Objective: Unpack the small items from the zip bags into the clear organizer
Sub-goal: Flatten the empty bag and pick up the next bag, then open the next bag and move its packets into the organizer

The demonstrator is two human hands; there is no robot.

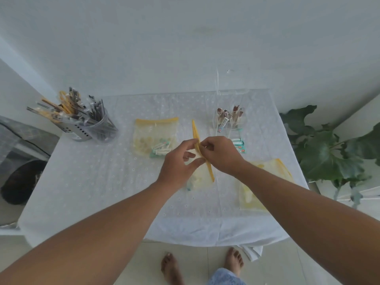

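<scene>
Over the middle of the table I hold a clear zip bag with a yellow zip strip [195, 130]. My left hand [181, 161] and my right hand [221, 154] both pinch its top edge from either side. A few small pale and teal items show in the bag's bottom, below my left hand. A second zip bag [155, 136] with small packets lies flat at the back centre. A third bag [265, 182] lies partly under my right forearm. The clear organizer [228, 120] stands at the back right with several brown and white sachets upright in it.
A grey perforated holder and a clear cup [86, 128] stuffed with wrapped cutlery stand at the back left. Teal packets [238, 146] lie beside the organizer. A large-leaved plant [329, 149] stands right of the table. White cloth [102, 182] covers the table.
</scene>
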